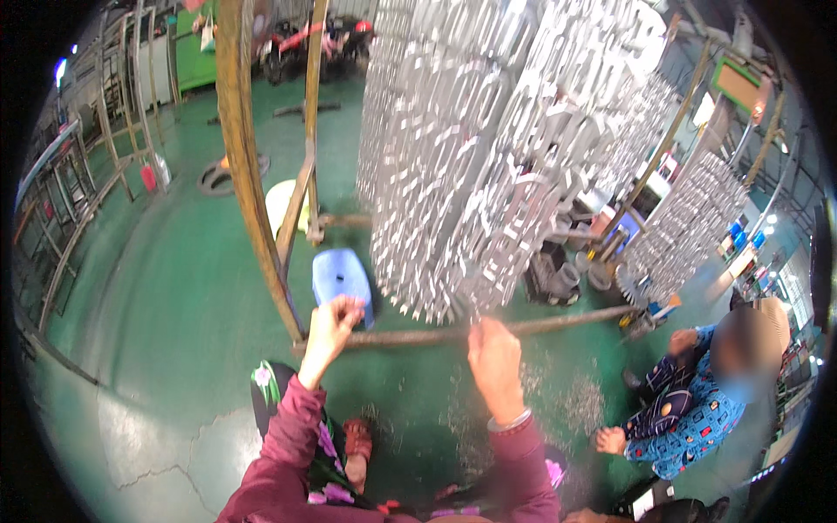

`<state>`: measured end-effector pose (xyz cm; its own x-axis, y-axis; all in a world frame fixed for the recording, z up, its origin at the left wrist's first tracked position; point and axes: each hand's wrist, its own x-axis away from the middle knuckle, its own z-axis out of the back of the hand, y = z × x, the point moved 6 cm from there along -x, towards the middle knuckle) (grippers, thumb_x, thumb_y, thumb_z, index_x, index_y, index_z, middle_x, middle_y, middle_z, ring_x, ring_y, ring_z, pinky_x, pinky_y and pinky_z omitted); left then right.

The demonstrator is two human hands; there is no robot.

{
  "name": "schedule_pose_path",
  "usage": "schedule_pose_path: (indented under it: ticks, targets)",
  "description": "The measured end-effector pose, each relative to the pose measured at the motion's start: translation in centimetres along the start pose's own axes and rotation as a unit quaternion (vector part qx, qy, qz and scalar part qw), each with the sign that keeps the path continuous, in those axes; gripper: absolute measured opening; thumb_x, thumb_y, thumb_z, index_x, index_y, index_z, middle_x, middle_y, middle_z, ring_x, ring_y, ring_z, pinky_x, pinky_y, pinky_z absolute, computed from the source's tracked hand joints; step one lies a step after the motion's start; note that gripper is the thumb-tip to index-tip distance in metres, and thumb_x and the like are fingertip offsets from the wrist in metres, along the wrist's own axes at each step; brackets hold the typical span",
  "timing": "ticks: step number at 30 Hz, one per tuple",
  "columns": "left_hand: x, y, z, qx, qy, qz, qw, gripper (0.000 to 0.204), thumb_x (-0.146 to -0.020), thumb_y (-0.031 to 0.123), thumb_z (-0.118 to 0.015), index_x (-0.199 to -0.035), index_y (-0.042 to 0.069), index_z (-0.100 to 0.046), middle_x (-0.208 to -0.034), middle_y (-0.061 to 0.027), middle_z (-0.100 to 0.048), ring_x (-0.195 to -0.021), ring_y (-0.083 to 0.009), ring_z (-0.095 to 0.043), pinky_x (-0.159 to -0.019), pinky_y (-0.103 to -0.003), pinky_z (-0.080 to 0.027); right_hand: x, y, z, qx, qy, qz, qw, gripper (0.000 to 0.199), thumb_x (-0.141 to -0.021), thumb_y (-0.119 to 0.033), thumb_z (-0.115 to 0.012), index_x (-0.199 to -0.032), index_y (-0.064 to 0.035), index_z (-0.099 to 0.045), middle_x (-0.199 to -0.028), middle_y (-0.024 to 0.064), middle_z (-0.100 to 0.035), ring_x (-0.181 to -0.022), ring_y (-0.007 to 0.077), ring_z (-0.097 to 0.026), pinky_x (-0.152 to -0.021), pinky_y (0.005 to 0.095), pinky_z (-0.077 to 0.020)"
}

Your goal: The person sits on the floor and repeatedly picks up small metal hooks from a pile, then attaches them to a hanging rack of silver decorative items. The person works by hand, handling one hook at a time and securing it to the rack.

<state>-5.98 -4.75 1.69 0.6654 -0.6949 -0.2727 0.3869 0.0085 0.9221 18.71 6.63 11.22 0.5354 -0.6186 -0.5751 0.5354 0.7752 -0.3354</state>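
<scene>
A dense curtain of small silver metal parts [471, 166] hangs from a rusty frame in front of me. My right hand [493, 356] reaches up to the lowest row of parts, fingertips pinched at something small there; what it grips is too blurred to tell. My left hand [332, 324] is raised to the left, fingers curled, beside the rusty upright post [248, 174] and in front of a light blue plastic stool [342, 277]. Both sleeves are maroon. A rusty crossbar [523, 327] runs just behind my hands.
Another person in a blue patterned top [689, 405] crouches at the right, hands near the green floor [174, 288]. More racks of hanging silver parts [689, 222] stand at the back right. Metal scraps [575, 401] litter the floor. Railings run along the left; motorbikes stand far back.
</scene>
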Motion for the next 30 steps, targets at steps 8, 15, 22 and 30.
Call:
schedule_pose_path:
  ticks: [8,15,22,30]
  targets:
    - [4.5,22.4,-3.4,-0.011,0.046,-0.365,0.930,0.027,-0.081,-0.003,-0.063,-0.107,0.002,-0.065,-0.098,-0.0132,-0.067,-0.090,-0.0270,-0.063,-0.080,-0.033,-0.048,0.8,2.4,1.7,0.069,-0.003,-0.056,0.996,0.010,-0.083,-0.008,-0.057,-0.080,0.0013,-0.057,-0.080,0.0208,-0.062,-0.072,0.0403,-0.060,-0.062,0.0491,-0.0470]
    - [2.9,29.9,-10.3,-0.034,0.052,-0.448,0.892,0.047,-0.084,0.006,-0.062,-0.125,-0.010,-0.045,-0.118,-0.0240,-0.052,-0.106,-0.0370,-0.052,-0.090,-0.041,-0.043,4.0,1.1,3.5,0.080,-0.022,-0.069,0.994,0.010,-0.087,-0.010,-0.053,-0.086,-0.0007,-0.055,-0.080,0.0192,-0.061,-0.070,0.0399,-0.061,-0.061,0.0490,-0.0483]
    - [1.2,29.9,-9.6,-0.088,0.110,-0.428,0.893,0.048,-0.084,0.008,-0.061,-0.125,-0.011,-0.044,-0.117,-0.0270,-0.052,-0.109,-0.0394,-0.051,-0.093,-0.042,-0.042,1.6,0.2,0.4,0.064,-0.010,0.019,0.998,0.008,-0.087,-0.011,-0.053,-0.087,-0.0038,-0.056,-0.080,0.0167,-0.060,-0.069,0.0358,-0.062,-0.060,0.0455,-0.0488]
    - [3.3,29.3,-4.7,-0.140,0.105,-0.466,0.867,0.034,-0.079,0.006,-0.062,-0.111,-0.006,-0.055,-0.088,-0.0232,-0.060,-0.078,-0.0400,-0.058,-0.070,-0.042,-0.048,-0.4,1.5,-3.1,-0.111,0.008,0.005,0.994,0.018,-0.085,-0.014,-0.061,-0.076,0.0016,-0.057,-0.063,0.0135,-0.062,-0.059,0.0279,-0.062,-0.054,0.0371,-0.0477]
